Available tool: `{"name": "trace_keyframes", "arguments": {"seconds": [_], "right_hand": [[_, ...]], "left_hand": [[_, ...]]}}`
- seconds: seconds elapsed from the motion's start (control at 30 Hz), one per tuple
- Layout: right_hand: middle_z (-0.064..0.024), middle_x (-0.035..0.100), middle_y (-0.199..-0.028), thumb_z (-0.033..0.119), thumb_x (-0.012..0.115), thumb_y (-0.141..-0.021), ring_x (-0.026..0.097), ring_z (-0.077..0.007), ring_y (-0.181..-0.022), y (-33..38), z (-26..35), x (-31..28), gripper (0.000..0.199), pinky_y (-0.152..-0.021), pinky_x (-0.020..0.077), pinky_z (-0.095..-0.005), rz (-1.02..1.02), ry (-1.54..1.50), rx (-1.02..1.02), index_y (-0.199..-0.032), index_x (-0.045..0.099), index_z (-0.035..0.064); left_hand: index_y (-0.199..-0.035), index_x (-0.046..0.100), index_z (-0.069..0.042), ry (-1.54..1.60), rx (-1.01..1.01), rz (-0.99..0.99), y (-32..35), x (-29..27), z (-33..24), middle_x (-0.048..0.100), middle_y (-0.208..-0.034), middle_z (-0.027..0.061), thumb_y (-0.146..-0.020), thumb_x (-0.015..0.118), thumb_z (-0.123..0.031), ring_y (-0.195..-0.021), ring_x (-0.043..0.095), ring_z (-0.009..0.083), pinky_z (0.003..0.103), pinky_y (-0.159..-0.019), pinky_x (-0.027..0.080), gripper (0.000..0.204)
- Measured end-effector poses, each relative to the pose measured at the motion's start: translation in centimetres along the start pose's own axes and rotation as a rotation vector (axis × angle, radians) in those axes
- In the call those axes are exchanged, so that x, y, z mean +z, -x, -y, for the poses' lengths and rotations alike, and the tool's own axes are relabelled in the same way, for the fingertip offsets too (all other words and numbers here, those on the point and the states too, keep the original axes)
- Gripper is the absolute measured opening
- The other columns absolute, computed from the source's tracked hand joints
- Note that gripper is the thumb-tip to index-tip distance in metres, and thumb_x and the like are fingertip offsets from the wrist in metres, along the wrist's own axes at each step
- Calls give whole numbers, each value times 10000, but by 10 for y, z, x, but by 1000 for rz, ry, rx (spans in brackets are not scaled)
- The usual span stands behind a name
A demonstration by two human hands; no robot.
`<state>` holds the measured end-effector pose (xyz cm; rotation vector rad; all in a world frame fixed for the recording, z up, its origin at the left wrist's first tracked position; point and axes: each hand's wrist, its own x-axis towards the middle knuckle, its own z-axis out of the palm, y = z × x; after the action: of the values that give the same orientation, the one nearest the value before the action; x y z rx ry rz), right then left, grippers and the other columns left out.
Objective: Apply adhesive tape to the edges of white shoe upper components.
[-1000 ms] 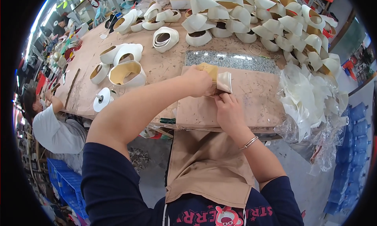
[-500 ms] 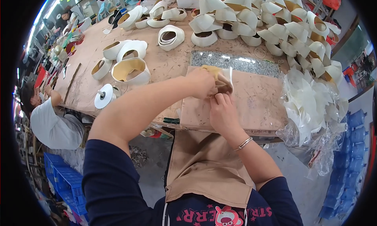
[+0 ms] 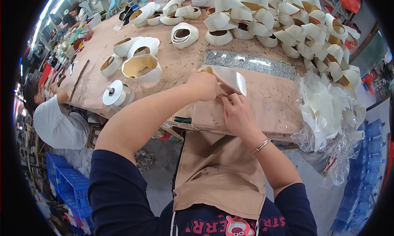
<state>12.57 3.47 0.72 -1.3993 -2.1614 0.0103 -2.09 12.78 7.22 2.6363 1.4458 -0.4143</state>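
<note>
Above the covered work board, a white shoe upper with a yellow-tan lining is held between both hands. My left hand has its fingers closed round the upper's left end. At its lower edge, the bent fingers of my right hand pinch the material, with the fingertips of both hands close together. The white outer face is turned up and catches the light. Part of the lining is hidden behind my left hand. Several similar uppers stand on the table to the left.
A large heap of white uppers fills the back right. Beyond the board lies a speckled stone slab. Clear plastic with white pieces hangs at the right edge. Leftward are a white spool, a seated person and a blue crate.
The upper has been turned and spread, so more of its white outer face shows. Both hands still grip it and have shifted slightly apart. The whole view has moved a little.
</note>
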Motion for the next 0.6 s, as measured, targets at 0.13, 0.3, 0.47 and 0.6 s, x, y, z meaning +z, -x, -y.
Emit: {"name": "trace_keyframes", "arguments": {"seconds": [0.13, 0.3, 0.47, 0.6], "right_hand": [[-139, 540, -1027, 100, 568, -815, 504, -309, -978, -4, 7, -1, 247, -823, 467, -368, 18, 81, 18, -1020, 599, -34], [-144, 530, -1041, 119, 563, -822, 498, -311, -987, -8, 16, 19, 253, -834, 459, -374, -47, 47, -44, -1025, 586, -31], [-153, 522, -1048, 118, 559, -828, 490, -317, -975, -6, 20, 20, 245, -846, 445, -383, -3, -63, 24, -1020, 573, -34], [-146, 522, -1040, 117, 559, -832, 491, -317, -942, -9, 14, 19, 258, -849, 441, -379, -11, -13, -4, -1035, 579, -40]], "left_hand": [[-880, 697, -94, 23, -7, 11, 0, -2, -3, 679, -944, 95, -719, 599, -191, -914, 644, 225, 424, -893, 359, 212], [-842, 700, -192, -70, -5, -32, -8, 11, -1, 654, -941, 8, -722, 619, -198, -995, 599, 208, 439, -864, 370, 145], [-716, 707, -191, -572, 964, -521, 2, -22, 35, 652, -822, 3, -725, 622, -171, -774, 619, 167, 323, -831, 394, 87], [-769, 713, -177, -515, 593, -231, 13, -11, 15, 672, -833, 17, -732, 627, -190, -803, 638, 181, 347, -828, 400, 95]]}}
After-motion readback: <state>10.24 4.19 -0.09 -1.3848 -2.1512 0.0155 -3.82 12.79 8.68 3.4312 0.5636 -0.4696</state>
